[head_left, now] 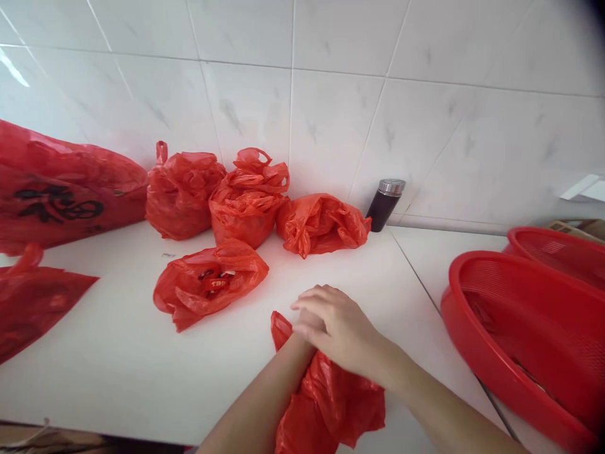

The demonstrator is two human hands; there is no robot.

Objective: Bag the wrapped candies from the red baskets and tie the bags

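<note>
My right hand (343, 328) lies palm down near the counter's front edge. Its fingers are stretched loosely to the left with nothing visible in them. It covers my left hand (306, 326), whose fingers are hidden beneath it. Only my left forearm shows, coming up from the bottom edge. Both hands rest on a crumpled red plastic bag (331, 403) that hangs partly over the front of the white counter (118, 359).
Several knotted red bags (246, 198) stand along the tiled wall, and another (208, 284) lies nearer. Large red bags (61, 189) fill the left side. A dark flask (385, 205) stands by the wall. Red plastic baskets (515, 366) sit at the right.
</note>
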